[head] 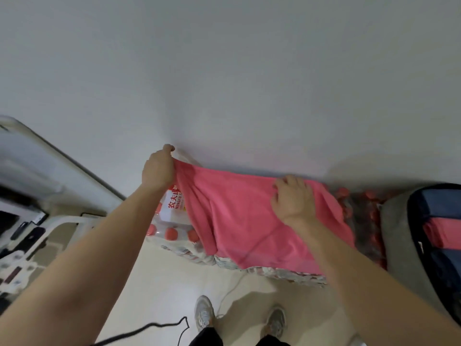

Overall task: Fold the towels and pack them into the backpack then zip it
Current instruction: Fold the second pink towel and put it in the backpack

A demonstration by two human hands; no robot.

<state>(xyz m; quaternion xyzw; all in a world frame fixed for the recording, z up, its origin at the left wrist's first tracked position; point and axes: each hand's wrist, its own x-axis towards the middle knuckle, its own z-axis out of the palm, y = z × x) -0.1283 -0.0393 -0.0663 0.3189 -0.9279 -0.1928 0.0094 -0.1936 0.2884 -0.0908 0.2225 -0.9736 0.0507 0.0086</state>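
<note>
**Pink towel spread over the bottle packs, both hands on it**

Pink terry towel (249, 221) lies draped across the shrink-wrapped packs of red-capped water bottles (172, 221) against the white wall (224, 71). The cloth is rumpled, with its near edge hanging over the front of the packs.

Our left hand (158, 168) pinches the towel's far left corner between thumb and curled fingers and holds it raised off the packs, close to the wall. Our right hand (293, 198) sits on top of the towel near its far edge, with the fingers bent down into the cloth. We cannot tell whether it grips a fold or only presses. Both forearms reach straight out, with the towel stretched between the hands.

Dark blue and grey backpack (419, 216) lies at the right edge, just beside the packs and apart from the towel in hand. Its mouth is open and a strip of pink cloth (439, 233) shows inside.

Below that we see the cream tiled floor (162, 283), our two grey sneakers (204, 313) and a black cable (149, 328) looping near the left foot.
</note>
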